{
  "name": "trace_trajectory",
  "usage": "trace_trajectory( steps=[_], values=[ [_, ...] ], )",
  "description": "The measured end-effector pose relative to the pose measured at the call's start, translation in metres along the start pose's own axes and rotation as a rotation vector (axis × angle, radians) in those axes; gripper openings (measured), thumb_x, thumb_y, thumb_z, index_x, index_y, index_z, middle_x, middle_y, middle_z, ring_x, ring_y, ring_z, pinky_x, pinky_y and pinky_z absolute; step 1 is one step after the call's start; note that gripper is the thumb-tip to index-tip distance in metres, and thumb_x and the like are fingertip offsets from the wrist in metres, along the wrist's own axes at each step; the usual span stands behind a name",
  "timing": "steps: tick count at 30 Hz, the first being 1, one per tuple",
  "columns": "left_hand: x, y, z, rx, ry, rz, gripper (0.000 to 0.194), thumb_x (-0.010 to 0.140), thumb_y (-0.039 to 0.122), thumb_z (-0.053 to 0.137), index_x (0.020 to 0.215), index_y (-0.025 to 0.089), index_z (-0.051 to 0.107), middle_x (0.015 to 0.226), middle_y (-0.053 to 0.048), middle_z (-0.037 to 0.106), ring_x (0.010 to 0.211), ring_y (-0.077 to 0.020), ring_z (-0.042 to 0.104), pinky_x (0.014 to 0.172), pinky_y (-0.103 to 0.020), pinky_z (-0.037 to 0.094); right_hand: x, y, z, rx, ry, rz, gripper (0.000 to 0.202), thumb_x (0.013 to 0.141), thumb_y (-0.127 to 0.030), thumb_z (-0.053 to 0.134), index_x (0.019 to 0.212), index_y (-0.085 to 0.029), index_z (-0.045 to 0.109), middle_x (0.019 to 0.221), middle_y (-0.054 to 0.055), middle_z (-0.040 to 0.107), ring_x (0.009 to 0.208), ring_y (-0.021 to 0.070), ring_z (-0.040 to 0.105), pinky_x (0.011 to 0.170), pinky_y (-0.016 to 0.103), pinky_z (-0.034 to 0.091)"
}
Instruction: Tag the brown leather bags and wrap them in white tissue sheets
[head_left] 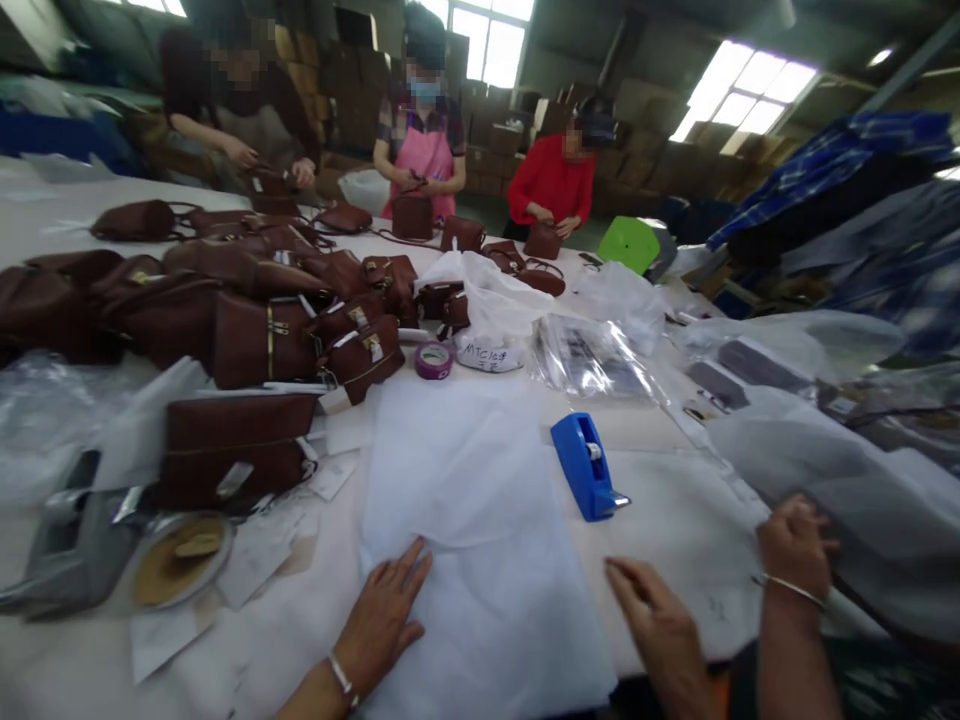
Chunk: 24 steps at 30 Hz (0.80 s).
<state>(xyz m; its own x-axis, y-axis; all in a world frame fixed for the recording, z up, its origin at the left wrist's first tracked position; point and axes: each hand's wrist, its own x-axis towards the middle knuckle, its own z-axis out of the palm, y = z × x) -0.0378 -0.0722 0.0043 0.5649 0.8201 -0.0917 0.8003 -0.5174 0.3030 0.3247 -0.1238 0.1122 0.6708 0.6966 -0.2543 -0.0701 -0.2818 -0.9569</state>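
Observation:
My left hand point(384, 620) lies on a stack of thin white sheets point(480, 480), its fingers spread. To the right of the sheets, my right hand point(654, 622) is above the table with its fingers stretched out, slightly blurred, and nothing visible in it. A blue tape dispenser point(583, 470) stands beyond my right hand, beside the sheets. Past the far edge of the sheets sits a purple tape roll point(433, 361). A brown bag point(236, 445) with a tag lies to the left of the sheets.
Several brown bags point(165, 318) are heaped at the left. A round dish point(182, 560) and a grey dispenser point(71, 540) sit nearer. A co-worker's hand point(796, 548) touches plastic-covered items at the right. Clear plastic bags point(592, 355) lie ahead; three people stand across the table.

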Motion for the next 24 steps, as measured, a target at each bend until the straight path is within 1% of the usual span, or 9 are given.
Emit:
trace_trajectory(
  steps=[1,3,4,6,9,13,17,21,24],
  values=[
    [-0.001,0.0,0.001,-0.006,0.007,-0.002,0.079,0.073,0.012,0.07,0.143,0.026,0.038,0.155,-0.012,0.03,0.13,-0.0281,0.049,0.107,-0.045,0.041,-0.011,0.014,0.02,-0.152,-0.149,-0.069,0.022,0.055,-0.025,0.089,0.068,-0.025,0.071,0.076,0.002,0.069,0.074,0.0182,0.06,0.069,0.027,0.053],
    [-0.003,-0.001,0.004,-0.023,0.035,0.003,0.075,0.074,0.014,0.07,0.142,0.026,0.039,0.155,-0.012,0.031,0.131,-0.028,0.048,0.108,-0.046,0.041,-0.029,0.041,0.058,-0.308,-0.45,-0.154,0.016,0.059,-0.026,0.087,0.064,-0.026,0.072,0.071,0.002,0.067,0.073,0.0185,0.059,0.075,0.029,0.052],
    [-0.005,-0.002,0.006,-0.034,0.054,0.006,0.073,0.076,0.015,0.07,0.142,0.026,0.04,0.155,-0.012,0.032,0.132,-0.0281,0.047,0.108,-0.047,0.04,-0.036,0.053,0.075,-0.311,-0.545,-0.167,0.014,0.061,-0.027,0.086,0.064,-0.027,0.072,0.071,0.003,0.067,0.075,0.0189,0.059,0.079,0.03,0.051],
    [-0.008,-0.003,0.009,-0.048,0.096,0.011,0.07,0.078,0.02,0.07,0.141,0.027,0.041,0.154,-0.011,0.035,0.135,-0.0286,0.043,0.109,-0.049,0.038,-0.044,0.07,0.104,-0.248,-0.62,-0.169,0.013,0.063,-0.027,0.085,0.069,-0.028,0.073,0.077,0.003,0.069,0.083,0.0202,0.06,0.089,0.034,0.049],
    [-0.013,-0.005,0.015,-0.033,0.154,0.024,0.07,0.077,0.025,0.072,0.14,0.027,0.041,0.153,-0.01,0.036,0.139,-0.0291,0.037,0.111,-0.051,0.035,-0.044,0.086,0.133,-0.279,-0.561,-0.279,0.02,0.067,-0.027,0.082,0.086,-0.03,0.075,0.096,0.004,0.071,0.101,0.0228,0.059,0.104,0.041,0.042],
    [-0.017,-0.008,0.026,0.049,0.283,0.044,0.079,0.072,0.022,0.074,0.142,0.03,0.039,0.153,-0.008,0.036,0.139,-0.0295,0.037,0.112,-0.05,0.033,-0.038,0.103,0.152,-0.605,-0.409,-0.562,0.035,0.074,-0.022,0.071,0.108,-0.029,0.07,0.115,0.006,0.067,0.116,0.027,0.054,0.108,0.051,0.038],
    [-0.013,-0.022,0.053,0.041,0.43,0.035,0.074,0.071,0.027,0.069,0.141,0.031,0.044,0.154,-0.008,0.035,0.138,-0.0329,0.036,0.116,-0.055,0.019,-0.025,0.115,0.164,-0.935,-0.259,-0.71,0.054,0.072,-0.013,0.064,0.125,-0.019,0.061,0.13,0.013,0.058,0.126,0.0327,0.047,0.108,0.054,0.038],
    [-0.003,-0.04,0.075,-0.017,0.422,0.046,0.063,0.073,0.04,0.063,0.135,0.031,0.053,0.151,-0.009,0.04,0.135,-0.0347,0.039,0.114,-0.059,0.014,0.001,0.097,0.186,-1.018,-0.14,-0.765,0.059,0.07,-0.01,0.063,0.129,-0.012,0.056,0.128,0.017,0.059,0.125,0.0336,0.048,0.106,0.053,0.041],
    [-0.003,-0.045,0.072,-0.003,0.312,0.027,0.06,0.072,0.04,0.061,0.132,0.032,0.057,0.149,-0.007,0.043,0.133,-0.0342,0.041,0.113,-0.058,0.016,0.016,0.066,0.186,-0.941,-0.153,-0.792,0.044,0.072,-0.009,0.059,0.116,-0.015,0.064,0.111,0.014,0.066,0.112,0.0289,0.057,0.098,0.048,0.048]
  ],
)
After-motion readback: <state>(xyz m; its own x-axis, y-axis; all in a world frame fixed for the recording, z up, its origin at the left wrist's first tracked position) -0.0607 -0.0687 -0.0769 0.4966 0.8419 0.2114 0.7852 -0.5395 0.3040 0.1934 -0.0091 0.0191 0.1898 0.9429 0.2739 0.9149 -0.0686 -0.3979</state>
